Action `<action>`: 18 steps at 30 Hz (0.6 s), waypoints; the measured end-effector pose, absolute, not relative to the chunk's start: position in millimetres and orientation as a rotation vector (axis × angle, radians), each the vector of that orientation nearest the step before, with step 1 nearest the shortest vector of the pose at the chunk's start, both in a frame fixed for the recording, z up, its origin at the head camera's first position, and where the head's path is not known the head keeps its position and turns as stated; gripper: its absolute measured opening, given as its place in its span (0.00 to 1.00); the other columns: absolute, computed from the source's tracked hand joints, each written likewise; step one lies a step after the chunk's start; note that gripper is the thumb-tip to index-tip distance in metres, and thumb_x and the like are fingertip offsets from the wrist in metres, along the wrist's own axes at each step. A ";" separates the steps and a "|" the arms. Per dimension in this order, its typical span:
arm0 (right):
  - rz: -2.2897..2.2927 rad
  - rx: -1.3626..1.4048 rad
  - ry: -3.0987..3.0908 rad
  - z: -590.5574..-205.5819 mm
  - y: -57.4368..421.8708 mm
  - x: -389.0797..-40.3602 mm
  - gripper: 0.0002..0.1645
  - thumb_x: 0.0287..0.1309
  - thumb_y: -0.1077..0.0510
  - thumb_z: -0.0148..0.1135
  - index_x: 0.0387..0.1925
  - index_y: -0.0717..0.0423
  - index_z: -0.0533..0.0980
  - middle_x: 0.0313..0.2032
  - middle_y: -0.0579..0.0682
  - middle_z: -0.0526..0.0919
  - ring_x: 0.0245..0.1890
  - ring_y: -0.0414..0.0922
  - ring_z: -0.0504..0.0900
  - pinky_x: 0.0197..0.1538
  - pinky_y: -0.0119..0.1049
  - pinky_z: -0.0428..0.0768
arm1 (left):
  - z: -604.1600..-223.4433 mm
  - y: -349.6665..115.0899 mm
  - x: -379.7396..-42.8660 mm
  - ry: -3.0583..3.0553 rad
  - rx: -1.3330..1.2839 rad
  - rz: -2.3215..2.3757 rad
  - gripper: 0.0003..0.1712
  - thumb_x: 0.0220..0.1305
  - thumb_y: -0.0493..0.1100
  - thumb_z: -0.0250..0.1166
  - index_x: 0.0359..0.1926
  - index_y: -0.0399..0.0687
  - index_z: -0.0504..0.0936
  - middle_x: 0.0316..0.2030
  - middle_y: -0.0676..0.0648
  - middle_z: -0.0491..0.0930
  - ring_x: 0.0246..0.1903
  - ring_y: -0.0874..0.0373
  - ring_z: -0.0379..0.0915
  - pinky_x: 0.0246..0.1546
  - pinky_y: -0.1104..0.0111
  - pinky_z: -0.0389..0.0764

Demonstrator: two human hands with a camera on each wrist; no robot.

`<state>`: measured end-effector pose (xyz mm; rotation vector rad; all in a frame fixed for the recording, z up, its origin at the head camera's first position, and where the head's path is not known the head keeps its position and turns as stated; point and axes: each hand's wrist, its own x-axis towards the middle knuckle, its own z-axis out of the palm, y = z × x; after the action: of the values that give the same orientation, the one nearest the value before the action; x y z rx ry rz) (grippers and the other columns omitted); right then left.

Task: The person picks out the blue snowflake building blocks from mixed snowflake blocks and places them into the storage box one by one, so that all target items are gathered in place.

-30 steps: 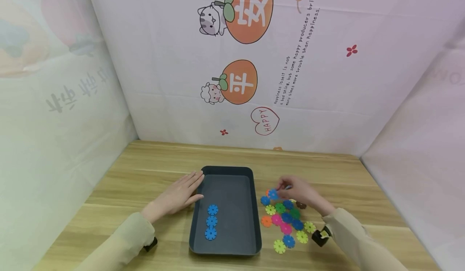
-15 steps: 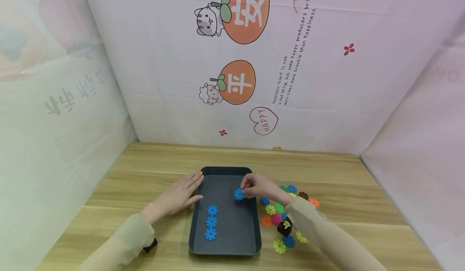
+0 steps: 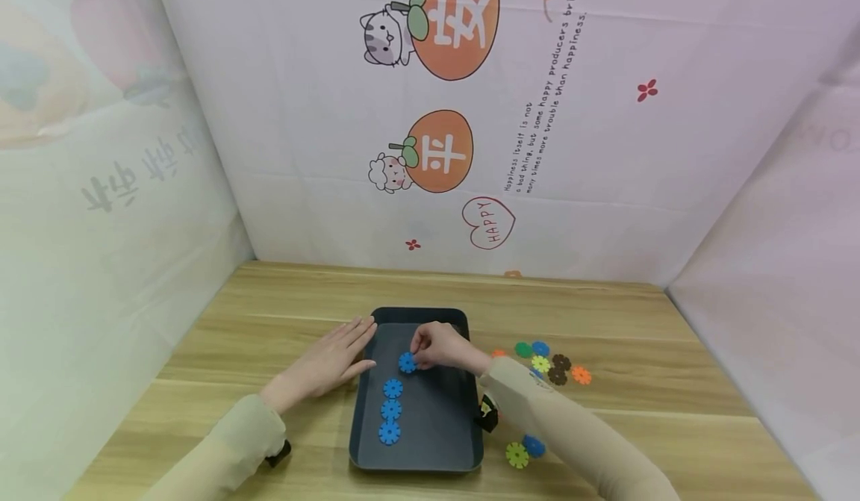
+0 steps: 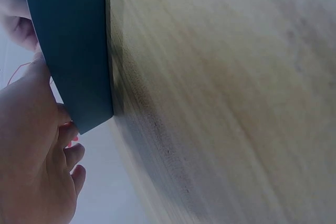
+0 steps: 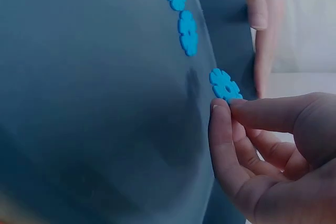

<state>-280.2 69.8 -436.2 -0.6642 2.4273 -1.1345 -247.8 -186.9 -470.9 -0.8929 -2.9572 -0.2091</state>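
Note:
Between thumb and forefinger my right hand (image 3: 440, 346) pinches a blue snowflake disc (image 3: 407, 363) over the upper part of the dark grey tray (image 3: 437, 441). The right wrist view shows that blue disc (image 5: 224, 84) held by its edge, a little above the tray floor with a shadow below. In a column along the tray's left side lie three blue discs (image 3: 391, 410). With straight fingers, my left hand (image 3: 325, 359) rests against the tray's left rim; in the left wrist view its fingers touch the tray wall (image 4: 73, 51).
Right of the tray, loose discs in several colours lie on the wooden table, among them a brown disc (image 3: 561, 363), an orange disc (image 3: 581, 375) and a yellow disc (image 3: 516, 455). My right forearm (image 3: 571, 419) hides part of the pile. A printed cloth wall (image 3: 571, 240) stands behind.
My right hand picked a blue disc from the pile and carried it left over the tray, towards the column's upper end. The left hand and the three discs stayed put.

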 end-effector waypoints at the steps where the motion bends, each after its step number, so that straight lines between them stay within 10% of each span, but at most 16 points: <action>1: -1.134 -0.661 2.427 -437.8 67.3 -280.6 0.02 0.59 0.69 0.64 0.34 0.67 0.79 0.29 0.60 0.84 0.31 0.56 0.88 0.38 0.42 0.89 | -470.7 -186.7 -247.6 -2.955 -0.894 -0.209 0.40 0.75 0.62 0.48 0.77 0.42 0.55 0.77 0.41 0.53 0.77 0.42 0.51 0.75 0.49 0.59; 18: -1.093 -0.635 2.413 -448.0 45.9 -285.0 0.02 0.57 0.71 0.65 0.34 0.68 0.80 0.29 0.60 0.85 0.31 0.55 0.88 0.35 0.39 0.89 | -471.8 -187.7 -248.4 -2.939 -0.897 -0.197 0.40 0.75 0.62 0.49 0.77 0.43 0.56 0.77 0.42 0.54 0.77 0.43 0.51 0.75 0.49 0.60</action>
<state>-285.0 45.9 -448.0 -0.6349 2.4126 -1.0934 -248.4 -187.7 -471.8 -0.8973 -2.9386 -0.1971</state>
